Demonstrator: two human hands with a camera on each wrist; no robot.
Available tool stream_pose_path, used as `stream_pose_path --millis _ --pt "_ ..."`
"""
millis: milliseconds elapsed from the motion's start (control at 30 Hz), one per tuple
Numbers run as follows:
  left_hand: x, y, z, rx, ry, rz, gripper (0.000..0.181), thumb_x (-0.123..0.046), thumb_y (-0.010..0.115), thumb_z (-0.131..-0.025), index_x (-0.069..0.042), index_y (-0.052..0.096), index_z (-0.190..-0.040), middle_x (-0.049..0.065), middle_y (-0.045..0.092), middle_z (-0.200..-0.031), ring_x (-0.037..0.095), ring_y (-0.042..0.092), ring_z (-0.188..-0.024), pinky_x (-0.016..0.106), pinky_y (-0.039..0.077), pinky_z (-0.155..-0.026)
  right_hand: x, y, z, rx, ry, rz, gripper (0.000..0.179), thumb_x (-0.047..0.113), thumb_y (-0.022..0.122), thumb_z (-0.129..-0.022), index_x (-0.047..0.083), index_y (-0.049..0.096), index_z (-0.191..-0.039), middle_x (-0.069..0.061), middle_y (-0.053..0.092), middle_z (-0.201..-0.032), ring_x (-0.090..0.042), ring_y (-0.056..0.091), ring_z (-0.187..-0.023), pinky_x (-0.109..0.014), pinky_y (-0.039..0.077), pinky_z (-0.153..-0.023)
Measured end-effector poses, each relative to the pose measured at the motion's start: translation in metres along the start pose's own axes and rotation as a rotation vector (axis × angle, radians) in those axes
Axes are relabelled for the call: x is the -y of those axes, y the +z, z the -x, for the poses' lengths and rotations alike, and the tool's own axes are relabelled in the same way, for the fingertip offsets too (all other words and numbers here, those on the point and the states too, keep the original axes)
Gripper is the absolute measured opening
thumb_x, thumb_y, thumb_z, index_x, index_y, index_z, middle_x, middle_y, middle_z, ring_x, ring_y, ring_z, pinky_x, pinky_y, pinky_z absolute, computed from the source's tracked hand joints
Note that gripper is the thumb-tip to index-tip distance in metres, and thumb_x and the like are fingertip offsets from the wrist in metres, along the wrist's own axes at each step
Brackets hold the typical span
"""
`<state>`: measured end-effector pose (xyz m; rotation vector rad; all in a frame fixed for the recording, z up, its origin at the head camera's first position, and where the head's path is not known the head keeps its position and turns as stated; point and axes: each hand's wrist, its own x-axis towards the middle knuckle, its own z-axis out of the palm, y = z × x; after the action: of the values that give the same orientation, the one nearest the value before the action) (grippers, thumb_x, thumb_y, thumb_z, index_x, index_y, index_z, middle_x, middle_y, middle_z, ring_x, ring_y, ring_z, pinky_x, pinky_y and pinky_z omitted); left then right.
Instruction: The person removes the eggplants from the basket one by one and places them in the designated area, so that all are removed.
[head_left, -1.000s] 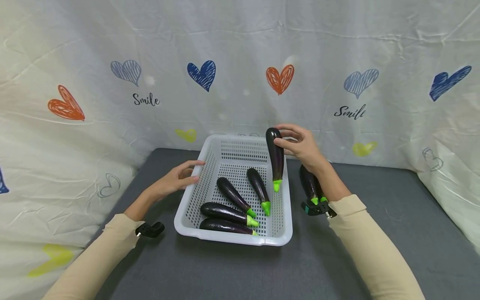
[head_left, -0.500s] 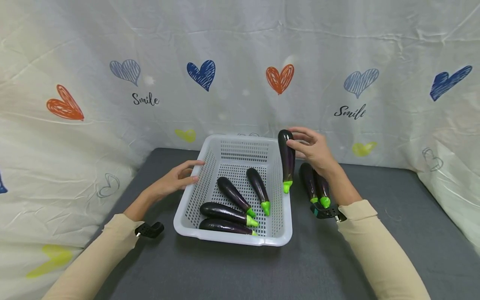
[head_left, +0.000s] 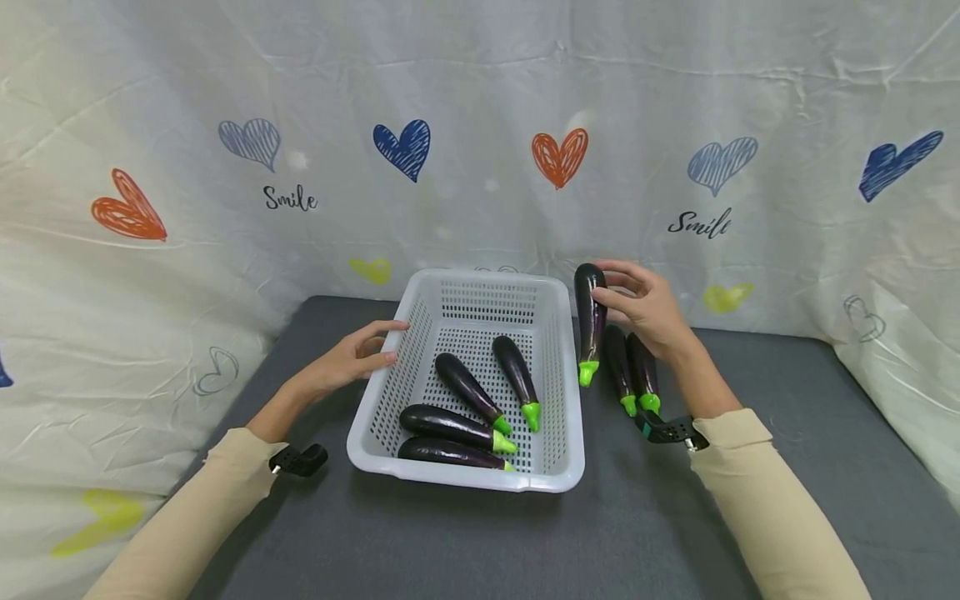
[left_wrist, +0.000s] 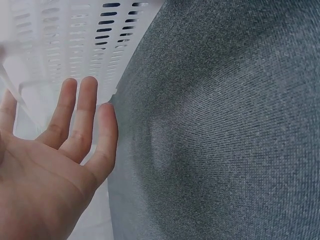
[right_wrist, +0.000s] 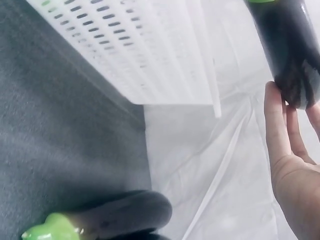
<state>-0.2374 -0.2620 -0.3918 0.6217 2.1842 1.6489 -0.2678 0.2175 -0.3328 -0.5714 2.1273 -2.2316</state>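
Observation:
My right hand [head_left: 641,304] holds an eggplant [head_left: 589,325] near its rounded end, between thumb and fingers. Its green stem end hangs downward, just outside the right rim of a white perforated basket [head_left: 567,367]. In the right wrist view the fingers [right_wrist: 276,120] press against the dark skin of this eggplant [right_wrist: 290,45]. On the basket's left rim rest the thumb and a fingertip of my left hand [head_left: 348,354]. The left wrist view shows the other fingers [left_wrist: 86,107] loosely extended beside the basket's outer wall. Several eggplants [head_left: 467,390] lie inside the basket.
Two more eggplants, a nearer one [head_left: 619,367] and one beside it [head_left: 643,371], lie on the grey cloth-covered table [head_left: 465,550] right of the basket, under my right hand. A white curtain [head_left: 480,67] printed with hearts hangs behind.
My right hand has carried the eggplant rightward, from over the basket to just outside its right rim. Both eggplants on the table now show more fully. The left hand stays still.

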Motion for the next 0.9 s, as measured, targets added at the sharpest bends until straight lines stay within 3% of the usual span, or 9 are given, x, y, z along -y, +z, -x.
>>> stream_pose_path --millis 133,467,633,900 --pt "0.0 0.0 0.0 -0.001 -0.015 0.016 0.055 -0.018 0.06 -0.105 -0.02 0.038 -0.155 0.023 0.048 -0.142 0.038 0.059 -0.117 0.051 0.054 -0.086 -0.003 -0.008 0.005 0.013 -0.006 -0.062 0.043 -0.004 0.066 -0.097 0.004 0.059 -0.138 -0.018 0.051 -0.12 -0.022 0.061 -0.099 -0.034 0.056 -0.084" --pt "-0.002 0.0 0.001 0.001 -0.015 0.014 0.056 -0.018 0.061 -0.105 -0.02 0.037 -0.156 0.024 0.046 -0.144 0.039 0.058 -0.118 0.052 0.053 -0.086 -0.008 -0.024 0.019 0.018 0.011 -0.073 0.047 -0.007 0.064 -0.097 0.003 0.056 -0.142 -0.015 0.051 -0.122 -0.021 0.06 -0.105 -0.032 0.053 -0.089" --pt "-0.002 0.001 0.001 0.001 -0.015 0.009 0.056 -0.019 0.06 -0.105 -0.019 0.037 -0.156 0.025 0.045 -0.144 0.039 0.058 -0.118 0.052 0.053 -0.087 -0.013 -0.029 0.024 0.025 0.011 -0.126 0.041 -0.014 0.063 -0.095 -0.004 0.058 -0.134 -0.021 0.052 -0.122 -0.024 0.064 -0.103 -0.038 0.055 -0.088" --pt "-0.002 -0.001 0.001 0.0 -0.006 0.003 0.056 -0.02 0.06 -0.105 -0.019 0.037 -0.156 0.025 0.045 -0.145 0.039 0.058 -0.118 0.052 0.054 -0.085 -0.013 -0.039 0.029 -0.017 0.057 -0.058 0.039 -0.014 0.067 -0.092 -0.002 0.063 -0.129 -0.022 0.052 -0.124 -0.024 0.063 -0.105 -0.04 0.054 -0.088"
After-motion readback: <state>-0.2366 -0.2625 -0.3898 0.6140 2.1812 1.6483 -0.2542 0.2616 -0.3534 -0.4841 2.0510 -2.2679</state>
